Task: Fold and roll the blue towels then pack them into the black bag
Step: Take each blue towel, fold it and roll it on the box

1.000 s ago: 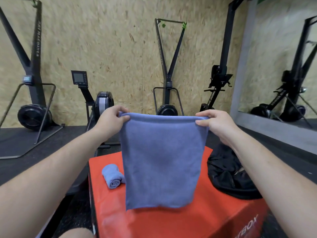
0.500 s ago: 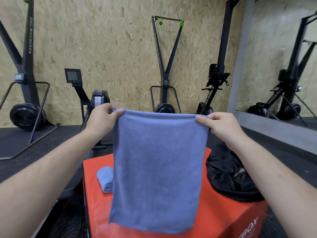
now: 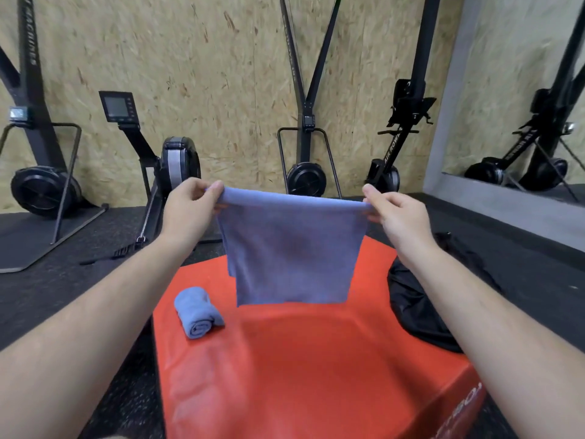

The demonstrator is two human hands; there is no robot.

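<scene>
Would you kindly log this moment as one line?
left hand, right hand: pinch towel corners; towel hangs above box; roll on box; bag on box

Bare forearms [image 3: 104,305], bare hands [image 3: 185,217] [image 3: 400,218]

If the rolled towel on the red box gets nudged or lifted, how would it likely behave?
The rolled towel lies on its side as a soft cylinder, so a push would probably roll it along the box. Its outer edge looks loose, so lifting one end might unroll it. Likely light and squashy.
</scene>
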